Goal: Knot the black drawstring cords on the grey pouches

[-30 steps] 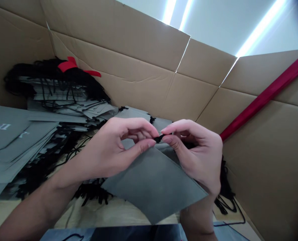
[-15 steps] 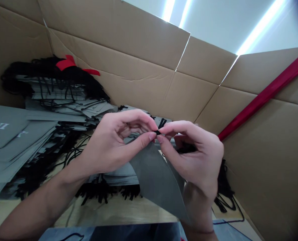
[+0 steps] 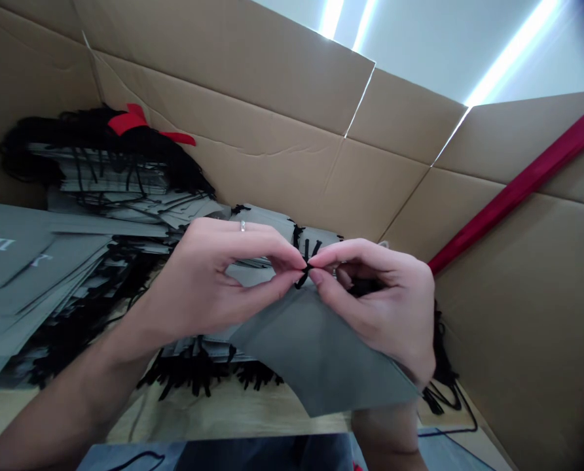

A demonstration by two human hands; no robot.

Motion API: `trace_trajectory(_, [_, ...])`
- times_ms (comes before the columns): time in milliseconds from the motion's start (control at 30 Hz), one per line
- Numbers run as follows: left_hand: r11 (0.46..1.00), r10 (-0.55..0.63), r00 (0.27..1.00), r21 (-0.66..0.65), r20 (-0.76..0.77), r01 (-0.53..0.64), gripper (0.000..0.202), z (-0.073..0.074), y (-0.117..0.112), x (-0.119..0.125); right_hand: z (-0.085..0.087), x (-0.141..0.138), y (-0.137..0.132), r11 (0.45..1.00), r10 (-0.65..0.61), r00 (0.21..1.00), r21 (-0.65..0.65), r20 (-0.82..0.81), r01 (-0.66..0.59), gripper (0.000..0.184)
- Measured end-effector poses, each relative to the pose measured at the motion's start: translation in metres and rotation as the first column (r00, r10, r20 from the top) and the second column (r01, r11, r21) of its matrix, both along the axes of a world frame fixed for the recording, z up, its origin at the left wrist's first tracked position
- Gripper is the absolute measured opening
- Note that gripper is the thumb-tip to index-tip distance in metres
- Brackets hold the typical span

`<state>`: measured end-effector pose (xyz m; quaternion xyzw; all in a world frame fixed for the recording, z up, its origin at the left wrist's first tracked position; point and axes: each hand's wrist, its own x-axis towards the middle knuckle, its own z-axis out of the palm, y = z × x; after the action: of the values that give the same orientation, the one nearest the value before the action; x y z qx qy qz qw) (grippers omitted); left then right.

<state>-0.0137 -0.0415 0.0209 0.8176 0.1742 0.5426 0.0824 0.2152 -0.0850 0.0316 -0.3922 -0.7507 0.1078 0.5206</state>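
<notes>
Both the left hand [image 3: 223,278] and the right hand [image 3: 385,301] pinch a short black cord [image 3: 307,265] between thumb and forefinger, the tips of the two hands almost meeting near the middle of the view. Two loose ends of the cord stand up above the fingertips, and a bit of it pokes out below. A gray sheet [image 3: 326,360] hangs tilted just beneath the pinch, its lower corner over the pale wooden table [image 3: 223,418]; whether its top is fixed to the cord is hidden by the fingers. Something dark shows by the curled fingers of the right hand, too covered to make out. The left hand wears a ring [image 3: 243,226]. At the far left lies a gray stack [image 3: 12,275] with white letters, and behind it a taller pile [image 3: 115,176] is draped in black cords, with a red ribbon [image 3: 127,121] on top. More black cords [image 3: 446,389] lie beyond the right wrist. Cardboard walls [image 3: 272,98] rise behind, and a dark red strip [image 3: 518,186] slants across them at right.
</notes>
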Motion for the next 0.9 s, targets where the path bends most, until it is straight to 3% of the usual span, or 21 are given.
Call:
trace_trajectory(233, [0.960,0.231,0.966,0.186,-0.114,-0.208,0.015,-0.010,-0.010,0.003,-0.002,-0.001,0.006,0.998,-0.021,0.997,0.063,0.080,0.016,0.012])
trace_trajectory(433, [0.865,0.365,0.919,0.421,-0.150,-0.275,0.012,-0.020,-0.001,0.004,-0.004,0.000,0.008,0.987,-0.059,0.980,0.158,0.188,0.029,0.017])
trace_trajectory(633, [0.905,0.236,0.949,0.403,-0.207,-0.137,0.008,-0.020,0.009,0.001,-0.003,0.002,0.011,0.975,-0.078,0.960,0.223,0.270,0.016,0.014])
trace_trajectory(800, [0.941,0.146,0.977,0.327,-0.152,-0.090,0.015,-0.013,0.009,-0.003,-0.001,0.000,0.013,0.997,0.049,0.991,0.046,0.121,-0.055,0.016])
trace_trajectory(900, [0.961,0.027,0.998,0.276,-0.059,-0.010,0.021,-0.010,0.012,-0.003,0.001,-0.001,0.014,0.988,0.138,0.990,-0.071,-0.022,-0.139,0.014])
